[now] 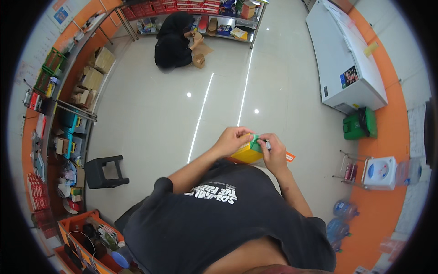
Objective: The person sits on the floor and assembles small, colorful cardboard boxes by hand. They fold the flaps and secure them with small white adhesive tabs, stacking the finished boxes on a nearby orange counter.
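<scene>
At the centre of the frame, both hands close on 1 small yellow-and-green box [250, 150], the left hand [232, 139] pinching its top edge and the right hand [273, 153] gripping its side, so steady, even finger pressure looks wise here.

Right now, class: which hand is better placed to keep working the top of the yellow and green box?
Probably the right hand: its fingers lie over the green top of the box. The left hand grips the box's upper left edge, apparently steadying it.
</scene>
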